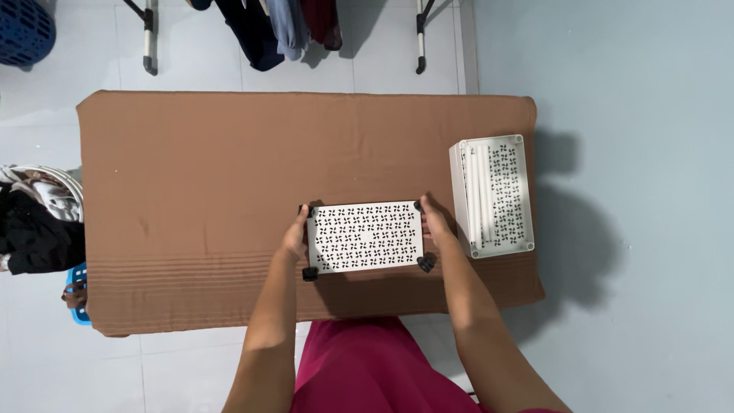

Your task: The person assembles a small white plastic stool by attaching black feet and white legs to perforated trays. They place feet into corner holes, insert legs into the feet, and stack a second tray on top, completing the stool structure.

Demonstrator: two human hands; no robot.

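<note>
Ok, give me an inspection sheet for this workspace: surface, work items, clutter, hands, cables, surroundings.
Surface: table under a brown cloth, lightly creased.
Work items: white perforated panel with black corner feet, lying flat; white box with a matching patterned face, to its right.
Clutter: nothing seen on the table.
Hands: left hand grips the panel's left edge, right hand its right edge.
Cables: nothing seen.
Surroundings: clothes rack beyond the table, blue basket at top left, pile of garments at left, pale tiled floor.
</note>
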